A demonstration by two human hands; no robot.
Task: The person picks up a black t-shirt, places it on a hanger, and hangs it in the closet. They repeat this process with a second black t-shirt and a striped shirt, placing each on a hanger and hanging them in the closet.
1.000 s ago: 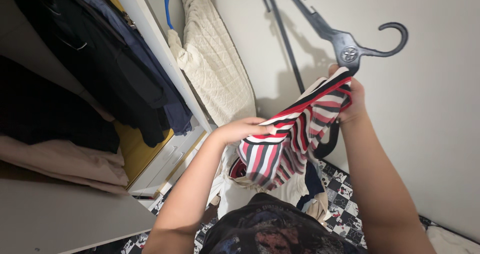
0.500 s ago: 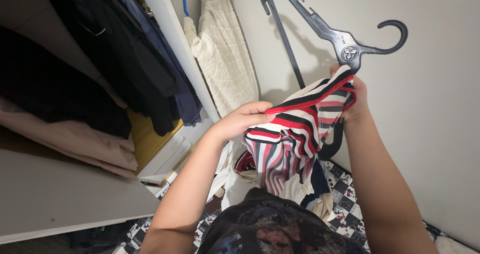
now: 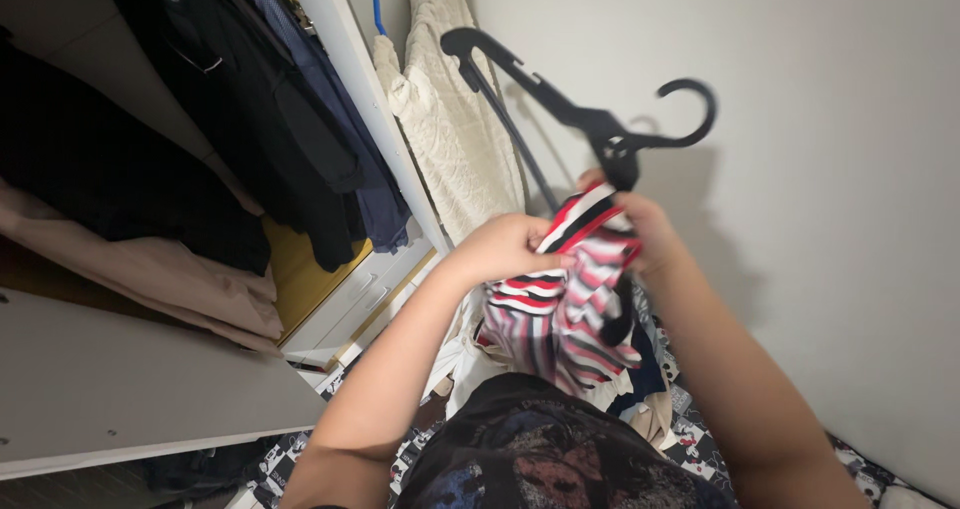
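the black plastic hanger sits at about 12 o'clock from both hands, its long axis slanting from the upper left, where one arm end points toward 10 o'clock, down to the hook curling at 2 o'clock. the right hand is the nearer one: it is closed just under the hanger's neck, fingers wrapped over the hanger's stem and the top edge of the red, white and dark striped garment. the left hand lies at 9 o'clock from the right, curled shut and pinching the garment's collar edge, touching the fabric but not the hanger. the garment bunches and hangs down toward 6 o'clock between the two forearms. a cream knitted garment hangs just beyond, at 11 o'clock, beside the wardrobe's dark clothes.
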